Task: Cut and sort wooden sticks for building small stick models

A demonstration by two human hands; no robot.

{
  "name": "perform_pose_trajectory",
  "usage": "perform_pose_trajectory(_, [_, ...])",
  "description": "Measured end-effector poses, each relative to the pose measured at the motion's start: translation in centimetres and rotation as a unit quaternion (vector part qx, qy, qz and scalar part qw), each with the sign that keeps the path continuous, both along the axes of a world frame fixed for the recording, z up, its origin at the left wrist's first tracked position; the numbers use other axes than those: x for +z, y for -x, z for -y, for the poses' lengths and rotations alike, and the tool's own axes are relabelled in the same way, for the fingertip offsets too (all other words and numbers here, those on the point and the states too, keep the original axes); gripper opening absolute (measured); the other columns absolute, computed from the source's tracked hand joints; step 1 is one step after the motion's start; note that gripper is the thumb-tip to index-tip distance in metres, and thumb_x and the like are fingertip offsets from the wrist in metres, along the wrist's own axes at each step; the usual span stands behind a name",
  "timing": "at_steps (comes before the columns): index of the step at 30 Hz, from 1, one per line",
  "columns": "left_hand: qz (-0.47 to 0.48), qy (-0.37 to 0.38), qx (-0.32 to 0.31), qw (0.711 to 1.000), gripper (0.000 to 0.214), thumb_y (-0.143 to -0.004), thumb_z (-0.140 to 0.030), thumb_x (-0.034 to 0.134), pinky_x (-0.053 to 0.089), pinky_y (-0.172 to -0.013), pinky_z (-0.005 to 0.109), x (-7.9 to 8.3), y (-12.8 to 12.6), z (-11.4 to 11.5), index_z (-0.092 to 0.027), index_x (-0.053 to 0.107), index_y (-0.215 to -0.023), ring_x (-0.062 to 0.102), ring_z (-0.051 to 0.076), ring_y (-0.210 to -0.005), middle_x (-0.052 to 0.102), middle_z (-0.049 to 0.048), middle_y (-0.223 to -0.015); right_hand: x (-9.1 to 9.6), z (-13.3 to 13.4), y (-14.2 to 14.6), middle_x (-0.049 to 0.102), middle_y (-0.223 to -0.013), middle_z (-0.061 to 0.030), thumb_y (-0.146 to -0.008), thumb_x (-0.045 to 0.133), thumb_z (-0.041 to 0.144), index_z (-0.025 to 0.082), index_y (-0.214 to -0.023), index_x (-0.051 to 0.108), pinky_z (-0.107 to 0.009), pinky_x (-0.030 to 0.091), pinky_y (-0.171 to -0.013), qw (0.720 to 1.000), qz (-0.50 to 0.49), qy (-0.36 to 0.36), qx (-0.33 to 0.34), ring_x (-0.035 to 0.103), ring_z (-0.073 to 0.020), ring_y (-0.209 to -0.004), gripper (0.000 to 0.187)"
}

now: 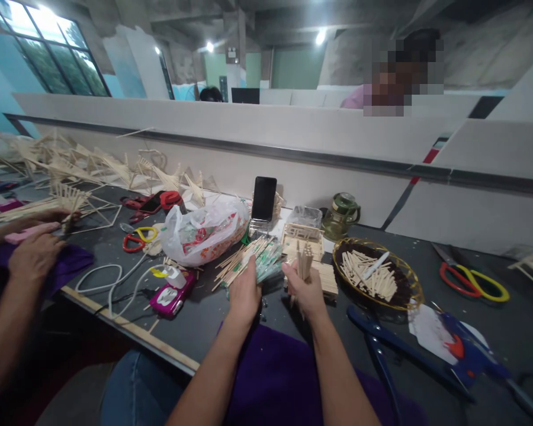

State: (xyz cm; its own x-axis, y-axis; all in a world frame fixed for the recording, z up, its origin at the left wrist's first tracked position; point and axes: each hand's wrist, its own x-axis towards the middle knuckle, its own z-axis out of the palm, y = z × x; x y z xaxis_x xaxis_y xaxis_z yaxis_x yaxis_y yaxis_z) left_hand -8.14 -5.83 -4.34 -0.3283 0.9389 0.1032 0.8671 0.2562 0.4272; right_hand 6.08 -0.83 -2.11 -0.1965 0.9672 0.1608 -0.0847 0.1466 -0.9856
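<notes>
My right hand [310, 296] is closed around an upright bundle of thin wooden sticks [304, 260]. Beside it, my left hand [245, 291] grips a clear plastic bag [269, 259] with green print; its fingers are partly hidden behind the bag. More wooden sticks [235, 260] show at the left side of this bag. Just beyond my right hand lies a stack of short sticks [325, 280], with a small wooden stick frame [302, 239] behind it. Purple cloth [270, 376] covers my lap under both forearms.
Right of my hands stand a basket [420, 290] of short sticks, blue-handled pliers [400, 331], a blue glue gun [471, 349] and scissors [475, 284]. Left are a plastic carrier bag [204, 231], a magenta power strip [173, 294] with cables and a co-worker's hands [35, 254]. A phone [264, 198] stands behind.
</notes>
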Motion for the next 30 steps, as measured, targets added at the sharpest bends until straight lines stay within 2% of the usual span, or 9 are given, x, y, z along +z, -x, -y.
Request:
perform_pose_trajectory(3, [0.025, -0.019, 0.011, 0.999, 0.075, -0.077, -0.010, 0.051, 0.046, -0.081, 0.037, -0.2, 0.2, 0.0, -0.009, 0.028, -0.148, 0.066, 0.033, -0.100, 0.069, 0.0203, -0.110, 0.4, 0.4, 0.2, 0.039, -0.039, 0.0073, -0.079, 0.067, 0.051, 0.021, -0.050, 0.044, -0.022, 0.034, -0.040, 1.000, -0.026, 0.001, -0.006, 0.037, -0.0076, -0.037, 0.048])
perform_pose_trajectory(6, [0.116, -0.096, 0.037, 0.988, 0.077, -0.071, -0.011, 0.059, 0.047, -0.085, 0.037, -0.1, 1.0, -0.3, -0.015, 0.037, -0.145, 0.065, 0.031, -0.101, 0.068, 0.0165, -0.114, 0.8, 0.5, 0.3, 0.041, -0.042, 0.0074, -0.076, 0.070, 0.051, 0.020, -0.054, 0.046, -0.021, 0.030, -0.037, 0.996, -0.080, 0.011, -0.034, 0.035, -0.0062, -0.037, 0.045])
perform_pose_trajectory(10, [0.329, -0.216, 0.069, 0.917, 0.055, -0.066, -0.022, 0.071, 0.048, -0.082, 0.033, 0.7, 1.7, -0.8, -0.015, 0.059, -0.119, 0.066, 0.025, -0.089, 0.070, 0.0091, -0.103, 0.7, 0.1, 0.5, 0.061, -0.057, 0.0019, -0.072, 0.073, 0.052, 0.016, -0.073, 0.061, -0.020, 0.022, -0.032, 0.990, -0.119, 0.053, -0.055, 0.031, -0.0039, -0.035, 0.038])
perform_pose_trajectory(15, [0.527, -0.187, 0.003, 0.829, 0.071, -0.063, -0.024, 0.077, 0.050, -0.073, 0.028, 2.1, 0.6, -0.6, -0.014, 0.051, -0.129, 0.065, 0.017, -0.073, 0.070, 0.0010, -0.083, 1.0, 0.0, 0.5, 0.069, -0.070, -0.0021, -0.073, 0.073, 0.049, 0.015, -0.105, 0.069, -0.020, 0.024, -0.034, 0.993, -0.090, 0.047, -0.059, 0.032, -0.0035, -0.036, 0.047])
perform_pose_trajectory(17, [0.545, -0.168, -0.026, 0.821, 0.076, -0.062, -0.021, 0.078, 0.050, -0.073, 0.028, 2.6, 0.0, -0.3, -0.016, 0.049, -0.132, 0.065, 0.016, -0.072, 0.070, -0.0002, -0.081, 1.4, 0.3, 0.4, 0.067, -0.066, -0.0007, -0.073, 0.074, 0.046, 0.014, -0.107, 0.069, -0.020, 0.028, -0.036, 0.995, -0.075, 0.029, -0.064, 0.035, -0.0042, -0.038, 0.047])
perform_pose_trajectory(21, [0.546, -0.158, -0.050, 0.821, 0.072, -0.061, -0.023, 0.079, 0.052, -0.074, 0.030, 2.9, -0.4, -0.2, -0.015, 0.054, -0.128, 0.068, 0.020, -0.076, 0.072, 0.0026, -0.083, 1.9, 0.8, 0.3, 0.067, -0.066, -0.0017, -0.072, 0.076, 0.043, 0.015, -0.091, 0.072, -0.021, 0.035, -0.039, 0.995, -0.057, -0.011, -0.080, 0.042, -0.0064, -0.042, 0.034])
perform_pose_trajectory(24, [0.577, -0.158, -0.077, 0.798, 0.078, -0.060, -0.024, 0.082, 0.052, -0.081, 0.034, 2.4, -0.4, -0.4, -0.016, 0.051, -0.131, 0.070, 0.025, -0.089, 0.075, 0.0068, -0.094, 1.6, 0.9, 0.1, 0.071, -0.073, -0.0034, -0.076, 0.072, 0.041, 0.018, -0.085, 0.072, -0.023, 0.040, -0.041, 0.997, -0.018, -0.047, -0.061, 0.047, -0.0087, -0.043, 0.025])
perform_pose_trajectory(27, [0.608, -0.154, -0.092, 0.774, 0.075, -0.056, -0.022, 0.084, 0.051, -0.089, 0.035, 1.5, -0.3, -0.7, -0.017, 0.055, -0.125, 0.068, 0.026, -0.100, 0.072, 0.0097, -0.109, 0.8, 0.7, 0.1, 0.068, -0.065, -0.0009, -0.077, 0.071, 0.039, 0.020, -0.082, 0.072, -0.024, 0.040, -0.041, 0.995, 0.034, -0.086, -0.026, 0.048, -0.0102, -0.042, 0.020])
perform_pose_trajectory(30, [0.601, -0.152, -0.086, 0.780, 0.063, -0.054, -0.023, 0.085, 0.051, -0.085, 0.034, 0.6, -0.1, -1.1, -0.015, 0.062, -0.113, 0.068, 0.025, -0.093, 0.073, 0.0087, -0.104, 0.1, 0.5, 0.1, 0.066, -0.063, -0.0003, -0.080, 0.069, 0.040, 0.020, -0.082, 0.071, -0.024, 0.039, -0.042, 0.994, 0.062, -0.094, -0.003, 0.049, -0.0110, -0.042, 0.020])
